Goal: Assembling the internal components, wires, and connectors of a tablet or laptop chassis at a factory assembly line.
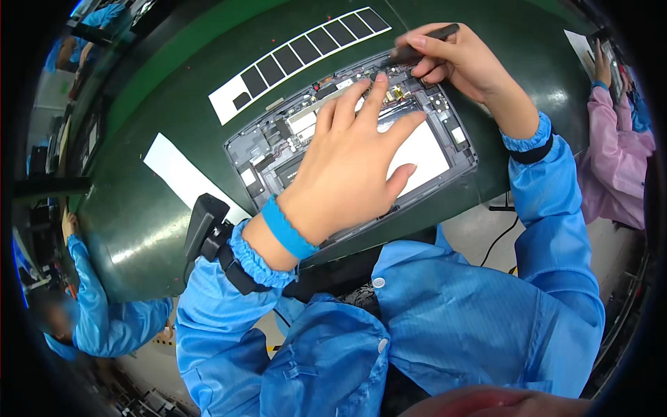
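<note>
An opened tablet-like device (455, 154) lies on the green table, its circuit boards, ribbon cables and battery exposed. My left hand (345, 149) rests across it with the fingers spread, the fingertips on the parts along its far edge; it grips nothing and hides much of the middle. At the device's far right corner, my right hand (458, 62) pinches a slim black pen-shaped tool (443, 32). The tool slants down to the left, and its lower end is over the device's far edge; whether it touches cannot be made out.
Beyond the device lies a white backing sheet (224, 104) with several black rectangular stickers. A white strip (182, 170) lies to the left on the green table (132, 215). A black box-shaped unit (208, 221) is strapped to my left wrist. Other people work at both sides.
</note>
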Tool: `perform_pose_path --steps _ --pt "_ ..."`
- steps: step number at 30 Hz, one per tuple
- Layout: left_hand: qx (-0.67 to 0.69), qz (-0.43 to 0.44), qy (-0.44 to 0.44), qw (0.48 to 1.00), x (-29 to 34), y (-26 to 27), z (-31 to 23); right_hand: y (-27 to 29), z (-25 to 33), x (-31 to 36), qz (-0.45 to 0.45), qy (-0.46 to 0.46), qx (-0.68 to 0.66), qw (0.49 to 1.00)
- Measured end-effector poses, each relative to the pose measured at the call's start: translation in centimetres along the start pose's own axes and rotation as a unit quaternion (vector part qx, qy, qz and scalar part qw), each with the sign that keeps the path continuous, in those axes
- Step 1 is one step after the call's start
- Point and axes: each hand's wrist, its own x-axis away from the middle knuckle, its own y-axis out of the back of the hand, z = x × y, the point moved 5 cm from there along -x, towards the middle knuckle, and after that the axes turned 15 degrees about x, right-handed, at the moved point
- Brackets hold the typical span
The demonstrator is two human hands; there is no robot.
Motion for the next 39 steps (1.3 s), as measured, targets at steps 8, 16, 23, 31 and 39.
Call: perform_pose_path --steps 8,16,23,31,39 --pt "-0.033 -0.024 0.015 0.999 0.5 1.3 1.4 -0.2 0.9 -1.3 -0.061 0.008 -0.114 0.992" --pt "0.027 -0.054 -0.012 0.998 1.1 2.1 2.4 -0.7 1.6 2.2 -0.159 0.009 0.126 0.979" --pt "0.061 -0.142 -0.071 0.985 1.1 3.2 2.2 -2.8 1.5 7.3 -0.201 0.043 0.294 0.933" --pt "0.066 -0.208 -0.062 0.974 0.9 3.5 2.3 -5.1 1.4 9.0 -0.166 0.033 0.019 0.985" --pt "0.066 -0.378 -0.200 0.901 3.6 9.9 -0.9 -1.3 5.8 8.1 -0.212 0.086 -0.113 0.967"
